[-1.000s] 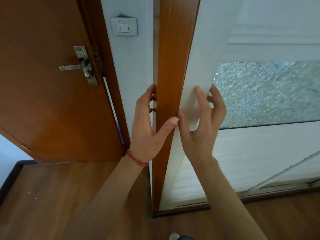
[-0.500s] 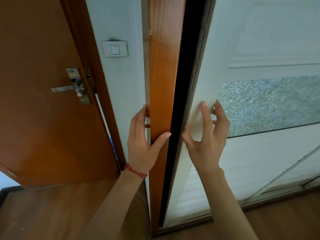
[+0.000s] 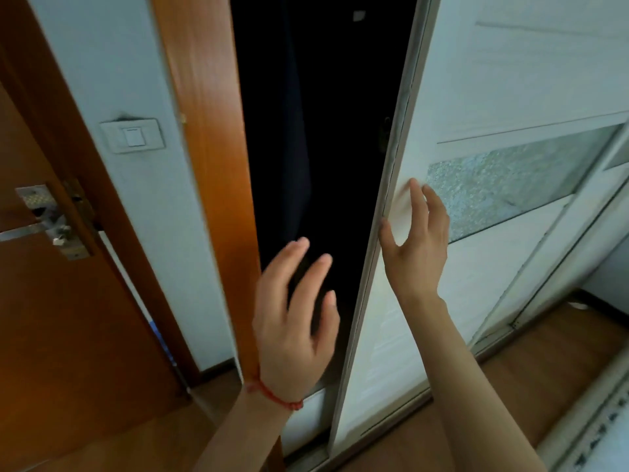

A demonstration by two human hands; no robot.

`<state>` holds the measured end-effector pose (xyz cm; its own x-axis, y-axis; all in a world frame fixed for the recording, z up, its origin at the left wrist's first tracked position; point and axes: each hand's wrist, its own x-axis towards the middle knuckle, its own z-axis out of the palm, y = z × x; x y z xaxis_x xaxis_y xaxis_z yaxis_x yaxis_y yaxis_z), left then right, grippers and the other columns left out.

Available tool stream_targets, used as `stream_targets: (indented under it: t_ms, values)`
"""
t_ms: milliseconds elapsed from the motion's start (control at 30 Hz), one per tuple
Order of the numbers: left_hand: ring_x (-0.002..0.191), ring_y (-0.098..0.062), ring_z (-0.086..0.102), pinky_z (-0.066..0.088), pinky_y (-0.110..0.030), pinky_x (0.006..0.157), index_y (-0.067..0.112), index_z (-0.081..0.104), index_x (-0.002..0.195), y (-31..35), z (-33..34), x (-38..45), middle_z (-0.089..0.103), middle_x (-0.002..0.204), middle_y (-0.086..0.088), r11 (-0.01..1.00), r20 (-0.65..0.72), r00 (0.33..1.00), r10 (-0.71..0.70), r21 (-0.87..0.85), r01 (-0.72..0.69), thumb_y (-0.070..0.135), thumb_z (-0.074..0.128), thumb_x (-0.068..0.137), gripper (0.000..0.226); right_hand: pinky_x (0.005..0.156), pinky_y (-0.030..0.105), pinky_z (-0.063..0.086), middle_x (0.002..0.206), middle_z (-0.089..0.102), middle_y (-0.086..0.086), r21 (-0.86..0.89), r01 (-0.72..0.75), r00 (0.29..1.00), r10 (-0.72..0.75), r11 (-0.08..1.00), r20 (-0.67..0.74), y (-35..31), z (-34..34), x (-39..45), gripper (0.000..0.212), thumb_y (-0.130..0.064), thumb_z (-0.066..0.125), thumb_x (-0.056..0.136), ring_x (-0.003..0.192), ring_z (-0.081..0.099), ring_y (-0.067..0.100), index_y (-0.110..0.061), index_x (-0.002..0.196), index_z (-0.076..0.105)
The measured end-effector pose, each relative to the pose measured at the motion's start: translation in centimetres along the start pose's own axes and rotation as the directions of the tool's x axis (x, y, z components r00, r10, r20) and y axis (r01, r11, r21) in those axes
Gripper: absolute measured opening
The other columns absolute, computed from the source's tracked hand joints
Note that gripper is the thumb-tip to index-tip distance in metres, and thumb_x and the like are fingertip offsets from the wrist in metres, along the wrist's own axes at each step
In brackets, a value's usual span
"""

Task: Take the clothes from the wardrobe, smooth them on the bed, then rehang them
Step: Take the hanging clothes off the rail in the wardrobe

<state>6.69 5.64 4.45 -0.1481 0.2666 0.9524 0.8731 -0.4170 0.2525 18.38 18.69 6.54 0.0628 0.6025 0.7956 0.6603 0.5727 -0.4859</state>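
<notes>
The wardrobe's white sliding door (image 3: 483, 80) with a frosted glass panel stands partly slid to the right, leaving a dark gap. Inside the gap hang dark clothes (image 3: 299, 158), barely visible in shadow. My right hand (image 3: 415, 240) presses flat on the door's left edge, fingers straight, thumb at the frame. My left hand (image 3: 292, 318), with a red string on its wrist, hovers open in front of the gap and touches nothing. The wardrobe's brown wooden side post (image 3: 207, 131) rises left of the gap.
A brown room door (image 3: 51, 301) with a metal handle (image 3: 37, 223) stands open at the left. A white light switch (image 3: 132, 136) sits on the wall strip between door and wardrobe. Wooden floor (image 3: 544, 362) runs below, and a patterned edge (image 3: 599, 434) shows at the bottom right.
The sliding door has moved right, widening the dark gap from a slit. My left hand has let go of the wooden post and now floats before the opening. The view has dropped lower.
</notes>
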Motion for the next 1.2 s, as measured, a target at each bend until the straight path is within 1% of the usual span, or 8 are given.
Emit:
stream_targets:
  t_ms: [167, 300, 433, 600, 700, 800, 1033, 1200]
  values:
    - [0.126, -0.004, 0.038, 0.037, -0.022, 0.104, 0.020, 0.039, 0.135, 0.7, 8.8, 0.2, 0.046, 0.136, -0.001, 0.912, 0.419, 0.851, -0.317, -0.113, 0.395, 0.034, 0.046, 0.087, 0.050, 0.092, 0.045, 0.046, 0.134, 0.047, 0.017, -0.022, 0.073, 0.997, -0.072, 0.997, 0.036, 3.2, -1.3, 3.2, 0.062, -0.031, 0.060, 0.086, 0.119, 0.035, 0.016, -0.014, 0.140, 0.035]
    - [0.124, -0.016, 0.049, 0.044, -0.035, 0.104, 0.018, 0.035, 0.138, 0.1, 16.2, 0.5, 0.047, 0.138, -0.005, 0.785, 0.579, 0.698, -0.421, -0.154, 0.600, 0.033, 0.053, 0.088, 0.056, 0.090, 0.040, 0.049, 0.133, 0.048, 0.015, 0.020, 0.077, 0.997, -0.077, 0.997, 0.017, 6.3, -1.1, 4.6, 0.062, -0.032, 0.057, 0.085, 0.120, 0.043, 0.020, -0.016, 0.141, 0.034]
    - [0.105, -0.009, 0.060, 0.053, -0.023, 0.089, 0.017, 0.050, 0.127, 0.4, 22.0, 0.6, 0.061, 0.120, -0.001, 0.760, 0.543, 0.725, -0.424, -0.222, 0.611, 0.076, 0.031, 0.073, 0.082, 0.089, 0.027, 0.044, 0.133, 0.048, 0.015, 0.040, 0.085, 0.996, -0.084, 0.996, -0.017, 10.3, -1.2, 6.4, 0.060, -0.035, 0.053, 0.086, 0.121, 0.043, 0.019, -0.015, 0.140, 0.036]
    - [0.095, -0.003, 0.059, 0.045, 0.002, 0.077, 0.014, 0.055, 0.122, 1.9, 28.1, 1.2, 0.065, 0.113, -0.002, 0.761, 0.552, 0.735, -0.395, -0.250, 0.598, 0.076, 0.029, 0.072, 0.084, 0.091, 0.022, 0.040, 0.135, 0.049, 0.015, 0.009, 0.055, 0.996, -0.054, 0.998, -0.074, 15.3, -1.4, 9.1, 0.057, -0.036, 0.050, 0.087, 0.124, 0.043, 0.022, -0.015, 0.139, 0.038]
    - [0.092, 0.000, 0.059, 0.045, 0.001, 0.076, 0.015, 0.057, 0.120, 2.8, 31.5, 2.1, 0.067, 0.111, -0.001, 0.768, 0.586, 0.717, -0.376, -0.236, 0.596, 0.076, 0.031, 0.071, 0.082, 0.090, 0.026, 0.041, 0.137, 0.048, 0.015, -0.008, 0.041, 0.997, -0.041, 0.999, -0.070, 18.6, -2.0, 10.9, 0.058, -0.035, 0.049, 0.086, 0.125, 0.043, 0.023, -0.014, 0.139, 0.038]
    - [0.099, -0.004, 0.058, 0.048, -0.009, 0.084, 0.015, 0.056, 0.121, 4.1, 34.1, 3.7, 0.065, 0.114, -0.001, 0.791, 0.601, 0.720, -0.347, -0.225, 0.569, 0.045, 0.051, 0.083, 0.048, 0.089, 0.029, 0.044, 0.138, 0.047, 0.015, -0.011, 0.026, 0.996, -0.027, 1.000, -0.080, 22.1, -2.4, 12.8, 0.058, -0.035, 0.048, 0.086, 0.125, 0.042, 0.023, -0.015, 0.140, 0.036]
    - [0.098, -0.005, 0.059, 0.044, -0.005, 0.083, 0.016, 0.060, 0.114, 5.0, 37.2, 9.9, 0.066, 0.106, 0.002, 0.884, 0.399, 0.891, -0.218, -0.306, 0.353, 0.038, 0.047, 0.083, 0.040, 0.089, 0.028, 0.043, 0.139, 0.045, 0.016, -0.010, -0.021, 0.993, 0.020, 1.000, -0.113, 28.2, -2.9, 16.3, 0.058, -0.021, 0.053, 0.085, 0.130, 0.038, 0.023, -0.013, 0.140, 0.036]
    - [0.103, -0.017, 0.059, 0.047, -0.025, 0.089, 0.010, 0.061, 0.112, 4.5, 39.7, 16.3, 0.064, 0.108, -0.006, 0.928, 0.295, 0.944, -0.150, -0.286, 0.237, 0.031, 0.050, 0.084, 0.036, 0.090, 0.033, 0.044, 0.140, 0.045, 0.018, -0.049, -0.040, 0.994, 0.035, 0.998, -0.103, 31.5, -3.5, 18.1, 0.058, -0.010, 0.057, 0.086, 0.131, 0.041, 0.032, -0.011, 0.140, 0.037]
